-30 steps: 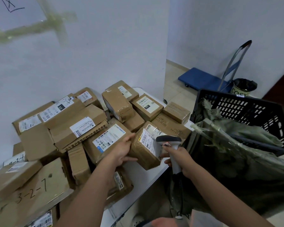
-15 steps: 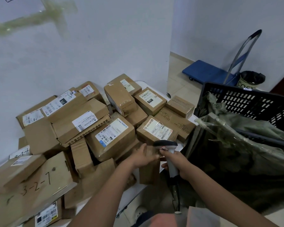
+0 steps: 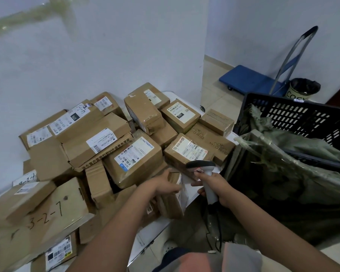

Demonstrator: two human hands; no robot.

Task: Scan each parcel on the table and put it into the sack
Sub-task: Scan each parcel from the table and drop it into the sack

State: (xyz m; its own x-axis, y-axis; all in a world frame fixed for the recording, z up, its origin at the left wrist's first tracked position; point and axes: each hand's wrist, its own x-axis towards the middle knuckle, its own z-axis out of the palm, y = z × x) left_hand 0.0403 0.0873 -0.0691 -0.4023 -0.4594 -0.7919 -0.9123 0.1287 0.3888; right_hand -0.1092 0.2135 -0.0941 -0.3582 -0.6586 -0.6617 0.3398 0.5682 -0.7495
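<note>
A: What fills the view?
B: A white table [image 3: 186, 195] heaped with brown cardboard parcels, the pile [image 3: 98, 146] running from its left end to its right edge. Just off that right edge stands a black crate [image 3: 302, 116], a dull green sack [image 3: 283, 173] draped over its rim, mouth open toward the table.

A: And the parcel being handled?
B: A small carton [image 3: 172, 201] at the table's near right edge, tilted, its white label turned right.

A: The hands?
B: The left hand [image 3: 161, 185] has its grip closed over the carton's top. The right hand [image 3: 214, 185] has its fingers wrapped tight round the handle of a scanner [image 3: 202, 167], whose dark head sits just beside the carton, above the label.
</note>
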